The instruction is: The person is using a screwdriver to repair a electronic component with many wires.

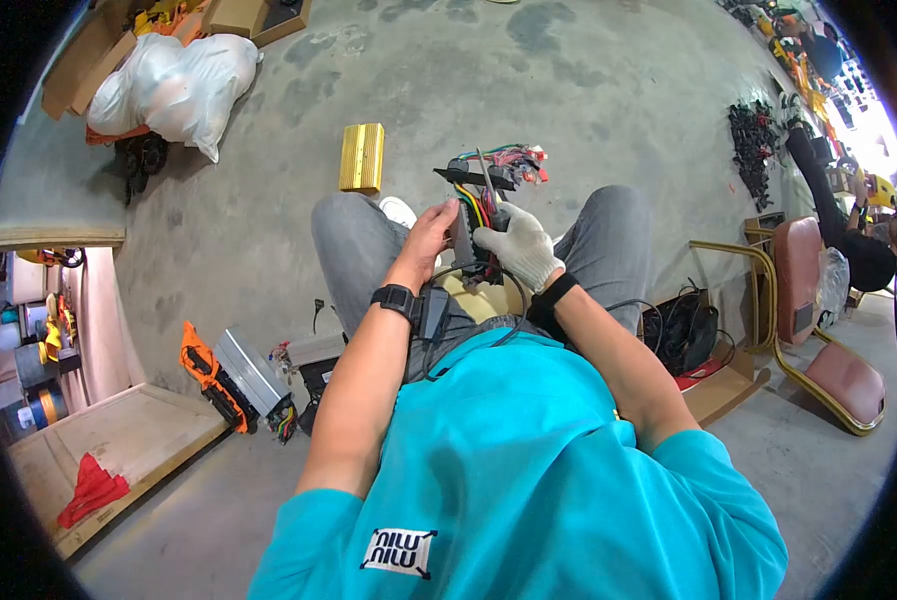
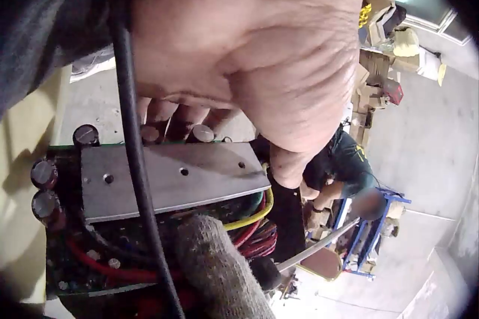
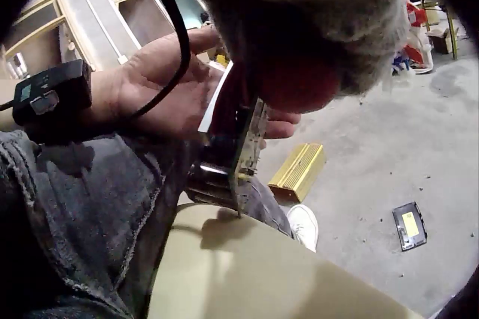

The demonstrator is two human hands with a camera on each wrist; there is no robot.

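My bare left hand (image 1: 426, 242) grips a circuit board (image 2: 63, 255) over my lap, its fingers behind the board and its thumb by a black end plate (image 2: 288, 218). A flat silver heat sink (image 2: 161, 177) with three holes runs along the board, and round capacitors (image 2: 46, 205) stand at one end. In my gloved right hand (image 1: 518, 245) is a screwdriver (image 2: 318, 246); its shaft points away past the end plate. One gloved finger (image 2: 217, 267) lies over the board beside red and yellow wires (image 2: 258, 218). Beyond the plate, a bundle of coloured wires (image 1: 516, 157) sticks out.
A gold metal case (image 1: 363, 157) lies on the floor ahead. At the left are a silver unit (image 1: 251, 370) and an orange-and-black part (image 1: 211, 370). A black cable (image 2: 135, 132) hangs across the work. Rightward stand a cardboard box (image 1: 728, 390) and a chair (image 1: 798, 280).
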